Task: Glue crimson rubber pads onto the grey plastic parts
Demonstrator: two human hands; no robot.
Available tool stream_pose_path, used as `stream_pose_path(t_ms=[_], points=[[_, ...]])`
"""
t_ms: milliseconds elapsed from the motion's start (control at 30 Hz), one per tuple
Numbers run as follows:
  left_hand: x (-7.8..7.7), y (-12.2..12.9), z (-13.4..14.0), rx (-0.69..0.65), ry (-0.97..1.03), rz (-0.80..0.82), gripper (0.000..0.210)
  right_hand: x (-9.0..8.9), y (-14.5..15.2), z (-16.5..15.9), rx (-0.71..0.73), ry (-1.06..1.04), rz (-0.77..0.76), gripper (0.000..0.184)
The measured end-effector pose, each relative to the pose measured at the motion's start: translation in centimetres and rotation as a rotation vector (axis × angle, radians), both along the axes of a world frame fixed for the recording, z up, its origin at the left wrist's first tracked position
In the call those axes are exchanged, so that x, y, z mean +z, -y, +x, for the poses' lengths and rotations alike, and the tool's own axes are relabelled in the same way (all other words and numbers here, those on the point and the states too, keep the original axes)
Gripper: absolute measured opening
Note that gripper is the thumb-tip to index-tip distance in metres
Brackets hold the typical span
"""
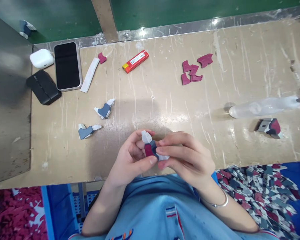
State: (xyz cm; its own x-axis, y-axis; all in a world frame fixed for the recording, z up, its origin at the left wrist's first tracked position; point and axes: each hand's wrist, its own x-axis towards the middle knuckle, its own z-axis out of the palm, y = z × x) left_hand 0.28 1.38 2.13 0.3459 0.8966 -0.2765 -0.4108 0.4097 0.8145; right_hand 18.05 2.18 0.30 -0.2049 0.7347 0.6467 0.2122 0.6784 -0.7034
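Note:
Both hands hold one small plastic part (148, 150), grey-white and blue-grey with a maroon piece on its side, just above the table's front edge. My left hand (132, 156) is closed round its left side, thumb below it. From the right, my right hand (187, 155) pinches its lower right end between thumb and fingers, which hide some of it. To the left lie a blue-grey and white part (105, 110) and a similar blue-grey part (85, 132). Several loose maroon pieces (190, 70) lie toward the back.
A phone (68, 66), white earbud case (42, 58) and black box (43, 87) sit at left. A red packet (135, 61) lies behind. At right are a clear bottle (262, 106) and a part (270, 127). Bins of maroon pieces (20, 210) and assembled parts (262, 193) stand below.

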Motion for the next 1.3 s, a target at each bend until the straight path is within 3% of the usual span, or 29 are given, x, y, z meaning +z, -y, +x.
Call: stream_pose_path(t_ms=[267, 533, 700, 833, 1300], points=[[-0.12, -0.1, -0.21, -0.01, -0.007, -0.002, 0.038, -0.19, 0.03, 0.02, -0.013, -0.025, -0.015, 0.011], [-0.04, -0.34, 0.19, -0.01, 0.043, -0.003, 0.047, -0.46, 0.12, -0.11, -0.006, -0.021, 0.014, 0.01], [-0.32, -0.2, -0.06, -0.027, 0.081, -0.016, 0.033, -0.33, 0.07, 0.2, -0.007, 0.013, -0.003, 0.016], [-0.51, -0.19, -0.35, -0.04, 0.039, -0.012, 0.034, -0.26, 0.01, 0.3, -0.003, 0.009, -0.012, 0.02], [-0.33, -0.37, 0.15, -0.014, 0.024, 0.015, 0.043, -0.33, 0.11, 0.18, -0.009, 0.016, 0.034, 0.009]])
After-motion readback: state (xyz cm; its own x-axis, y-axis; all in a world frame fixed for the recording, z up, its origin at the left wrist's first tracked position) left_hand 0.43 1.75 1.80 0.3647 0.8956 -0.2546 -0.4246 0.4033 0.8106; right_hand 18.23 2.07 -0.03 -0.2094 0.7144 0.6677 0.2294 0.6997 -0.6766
